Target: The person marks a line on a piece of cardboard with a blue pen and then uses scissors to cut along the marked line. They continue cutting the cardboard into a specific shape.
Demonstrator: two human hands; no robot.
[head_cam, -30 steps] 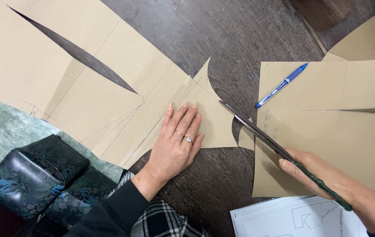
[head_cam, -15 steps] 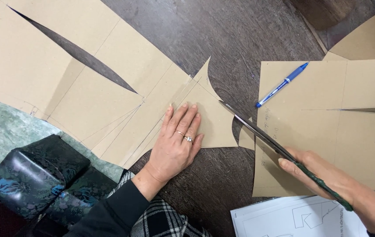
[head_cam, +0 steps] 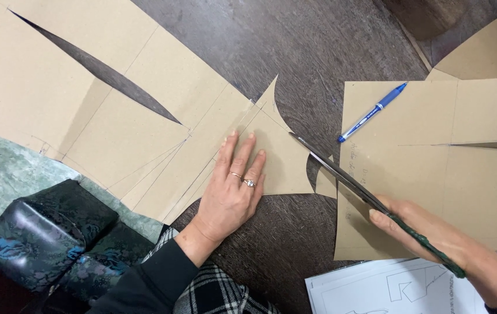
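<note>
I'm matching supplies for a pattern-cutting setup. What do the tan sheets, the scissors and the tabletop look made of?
Tan sheets: probably thin, matte card or kraft board; they lie flat and stiff. Scissors: long metal-looking blades with dark green handles, likely plastic or coated. Tabletop: dark, visibly grained, so likely wood or laminate.

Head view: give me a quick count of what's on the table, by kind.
Brown card pieces: 3, left sheet, right sheet, small offcut
Scissors: 1
Blue pen: 1
White printed sheet: 1
Total: 6
</note>
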